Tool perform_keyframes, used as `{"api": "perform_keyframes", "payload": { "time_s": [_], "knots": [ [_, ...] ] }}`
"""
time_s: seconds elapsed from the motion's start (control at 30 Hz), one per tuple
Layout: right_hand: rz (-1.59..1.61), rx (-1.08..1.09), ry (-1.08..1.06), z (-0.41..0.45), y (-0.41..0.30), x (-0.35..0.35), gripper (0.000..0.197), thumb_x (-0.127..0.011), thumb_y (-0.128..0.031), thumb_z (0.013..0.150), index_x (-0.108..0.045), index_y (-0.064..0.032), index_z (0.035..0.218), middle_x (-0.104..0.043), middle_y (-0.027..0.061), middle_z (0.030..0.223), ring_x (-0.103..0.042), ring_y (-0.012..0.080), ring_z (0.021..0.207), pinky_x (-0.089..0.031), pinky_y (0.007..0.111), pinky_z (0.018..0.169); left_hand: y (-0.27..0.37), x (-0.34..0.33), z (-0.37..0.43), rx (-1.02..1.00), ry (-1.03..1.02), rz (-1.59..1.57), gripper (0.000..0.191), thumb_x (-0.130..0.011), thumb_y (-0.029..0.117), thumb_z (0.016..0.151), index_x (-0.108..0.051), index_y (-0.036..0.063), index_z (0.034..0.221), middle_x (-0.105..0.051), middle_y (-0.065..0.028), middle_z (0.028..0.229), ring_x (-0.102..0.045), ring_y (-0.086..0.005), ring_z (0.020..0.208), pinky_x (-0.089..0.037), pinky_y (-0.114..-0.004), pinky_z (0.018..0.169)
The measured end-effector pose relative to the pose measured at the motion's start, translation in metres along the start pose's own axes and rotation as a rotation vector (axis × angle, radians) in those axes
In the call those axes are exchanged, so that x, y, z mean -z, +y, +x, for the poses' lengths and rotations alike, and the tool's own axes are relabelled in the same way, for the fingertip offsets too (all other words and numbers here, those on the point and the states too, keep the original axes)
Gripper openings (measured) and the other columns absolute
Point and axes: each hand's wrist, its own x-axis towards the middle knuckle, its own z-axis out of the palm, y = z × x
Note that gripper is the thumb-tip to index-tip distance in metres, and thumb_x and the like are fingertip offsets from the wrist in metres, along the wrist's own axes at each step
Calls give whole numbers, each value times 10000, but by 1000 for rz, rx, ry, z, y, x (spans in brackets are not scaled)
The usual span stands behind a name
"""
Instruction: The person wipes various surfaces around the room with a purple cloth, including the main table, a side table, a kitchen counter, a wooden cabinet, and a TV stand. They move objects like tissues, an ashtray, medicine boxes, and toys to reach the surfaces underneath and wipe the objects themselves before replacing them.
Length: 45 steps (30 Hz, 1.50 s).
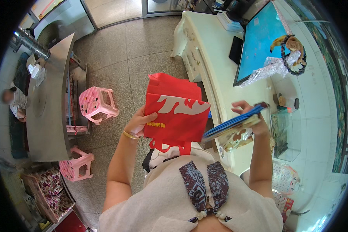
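Observation:
My left hand (138, 121) grips the left edge of a folded red fabric bag (177, 127), its thumb lying on the front. The bag bears a white pattern and yellow writing, and its red handles hang at the lower edge. On the right, my right hand (253, 119) holds a thin stack of folded bags, a blue one (232, 122) uppermost and a cream-and-brown patterned one (239, 139) beneath. The blue bag's lower left corner lies close to the red bag's right edge; whether they touch I cannot tell. Some fingers of my right hand are raised above the stack.
A white cabinet (214, 63) with a television (261, 43) runs along the right, near a glass tank (284, 136). Pink stools (89, 101) stand left beside a grey table (50, 116). Another person (17, 101) sits behind that table. A flowered padded seat (50, 191) is lower left.

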Motion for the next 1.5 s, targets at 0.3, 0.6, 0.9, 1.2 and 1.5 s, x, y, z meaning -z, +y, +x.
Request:
{"api": "perform_keyframes", "payload": {
  "time_s": [0.3,0.6,0.9,1.2,1.5],
  "knots": [
    [-1018,-134,-284,94,15,-83,494,-722,60,623,-584,-38,1086,-482,104,1231,-528,273,1080,-482,364,854,-4,-21,24,-200,-62,384,364,-630,146,910,-540,-14,1224,-638,-109,1159,-613,-165,1021,-507,-319,881],
    [-2,-67,702,-38,12,19,359,-666,-134,821,-550,-52,1151,-597,93,1067,-584,215,958,-493,336,861,27,53,-2,-400,310,-251,465,-521,285,968,-425,26,1342,-519,-128,1336,-519,-272,1209,-432,-456,1016],
    [632,105,388,-22,44,-17,328,-585,-315,918,-553,-77,1142,-621,94,1025,-609,218,920,-510,378,801,26,48,-12,-483,402,-53,407,-522,121,940,-439,25,1327,-549,-111,1287,-533,-261,1186,-426,-442,1024],
    [751,-334,596,34,110,-110,351,-544,-300,950,-537,-73,1219,-651,94,1060,-642,235,947,-528,377,842,-73,-40,24,-393,87,-310,487,-461,25,904,-378,45,1383,-474,-112,1373,-477,-263,1249,-388,-422,1059],
    [913,-367,565,19,124,-120,380,-509,-292,960,-529,-31,1235,-652,121,1098,-659,232,940,-542,356,823,-52,-59,-16,-403,-442,-250,670,-490,364,926,-234,75,1473,-290,-119,1509,-314,-306,1376,-288,-487,1119]
  ]
}}
